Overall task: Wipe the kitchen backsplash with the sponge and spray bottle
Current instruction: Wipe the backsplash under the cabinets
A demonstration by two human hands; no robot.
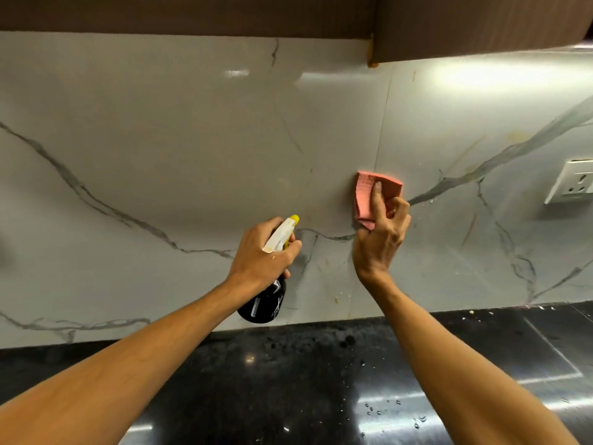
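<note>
Backsplash [160, 139], sponge [364, 192], black spray bottle [265, 304]

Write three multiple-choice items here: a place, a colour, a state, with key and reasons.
1. The wall socket is: A) on the backsplash, far right B) on the counter C) overhead
2. The spray bottle's nozzle tip is: A) red B) yellow C) blue
3. The right hand: A) hangs idle B) holds the pink sponge on the backsplash C) grips the bottle

Key: 1 A, mounted at the right edge; 2 B, yellow above the left hand; 3 B, fingers press it there.
</note>
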